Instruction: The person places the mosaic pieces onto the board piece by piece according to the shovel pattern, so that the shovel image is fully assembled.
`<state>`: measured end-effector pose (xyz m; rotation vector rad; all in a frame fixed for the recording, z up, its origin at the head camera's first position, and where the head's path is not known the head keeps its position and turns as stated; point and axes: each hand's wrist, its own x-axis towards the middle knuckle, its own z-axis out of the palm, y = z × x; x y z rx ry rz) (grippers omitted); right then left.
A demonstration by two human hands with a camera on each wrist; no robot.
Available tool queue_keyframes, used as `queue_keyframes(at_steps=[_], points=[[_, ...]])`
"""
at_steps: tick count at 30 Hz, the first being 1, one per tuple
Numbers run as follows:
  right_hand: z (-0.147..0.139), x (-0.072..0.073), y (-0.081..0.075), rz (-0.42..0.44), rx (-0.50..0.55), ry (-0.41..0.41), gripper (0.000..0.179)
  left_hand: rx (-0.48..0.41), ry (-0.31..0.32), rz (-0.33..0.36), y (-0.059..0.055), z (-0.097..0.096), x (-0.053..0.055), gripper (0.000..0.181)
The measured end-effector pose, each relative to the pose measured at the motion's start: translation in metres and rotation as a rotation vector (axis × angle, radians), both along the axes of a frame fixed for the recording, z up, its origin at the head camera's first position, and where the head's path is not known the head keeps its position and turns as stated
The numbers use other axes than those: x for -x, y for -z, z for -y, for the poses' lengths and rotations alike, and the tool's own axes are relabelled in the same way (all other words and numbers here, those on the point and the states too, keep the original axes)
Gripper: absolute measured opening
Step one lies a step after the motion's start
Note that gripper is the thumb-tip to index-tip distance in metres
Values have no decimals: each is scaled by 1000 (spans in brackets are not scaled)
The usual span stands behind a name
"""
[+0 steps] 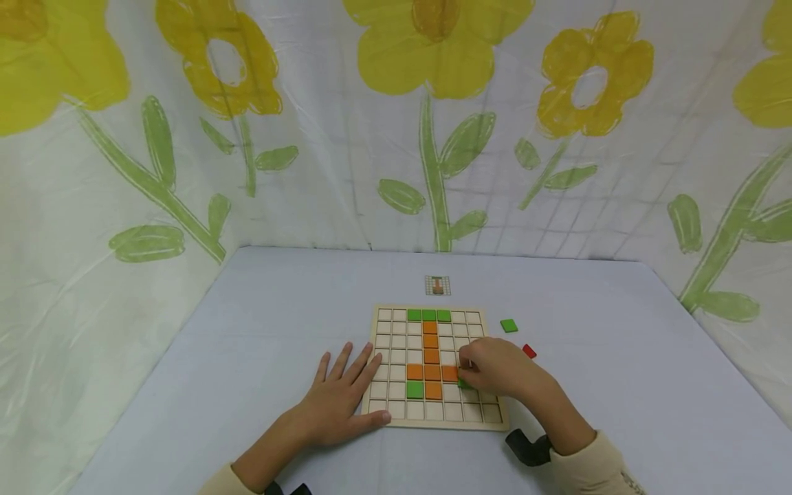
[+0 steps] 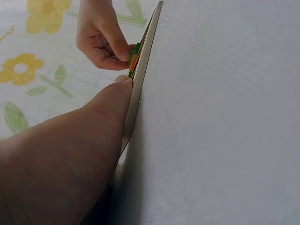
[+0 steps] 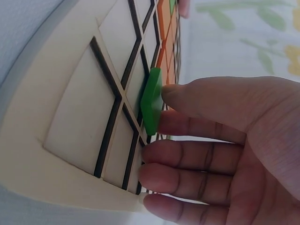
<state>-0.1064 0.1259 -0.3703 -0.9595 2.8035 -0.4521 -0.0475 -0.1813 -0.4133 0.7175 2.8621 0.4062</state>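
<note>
A wooden grid board (image 1: 445, 426) lies on the table with square tiles set in its cells. Orange tiles (image 1: 431, 341) form a column with a short crossbar low down; green tiles (image 1: 429, 315) line part of the top row, and one more green tile (image 1: 414, 390) sits at lower left. Between thumb and forefinger, my right hand (image 1: 502, 368) pinches a green square tile (image 3: 151, 104), tilted close over the cells right of the orange crossbar. My left hand (image 1: 337, 407) lies with fingers spread at the board's left edge, its thumb over the lower left rim.
Just right of the board lie a loose green tile (image 1: 509, 325) and a red piece (image 1: 529, 350), partly hidden by the right hand. A small pattern card (image 1: 437, 285) rests beyond the far edge. A flower-painted curtain (image 1: 322, 172) stands behind the white table (image 1: 278, 302).
</note>
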Motion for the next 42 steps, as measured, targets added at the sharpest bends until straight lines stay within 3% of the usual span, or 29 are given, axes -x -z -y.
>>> queue_keyframes(at_steps=[42], points=[[-2, -1, -6, 148, -3, 35, 11, 2, -3, -11, 4, 0, 1, 98]])
